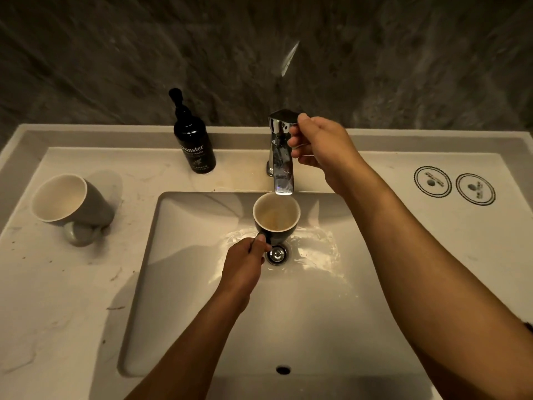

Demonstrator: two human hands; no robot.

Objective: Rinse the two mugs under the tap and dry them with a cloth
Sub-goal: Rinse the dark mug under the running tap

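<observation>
Dark mug [276,219], handle pinched by left fingers [261,241], sits under spout for rinsing; right fingers [294,142] grasp tap lever [283,118].

You have one view only, from the camera on your head, looking forward and steeply down over the sink basin [288,313]. It sits close: the basin fills the near and middle frame, its overflow hole [283,370] almost under you. The tap [281,157] stands at the far middle, the stone wall [259,53] rising behind it. The wide lens bends the countertop [57,284] edges at left and right.
</observation>
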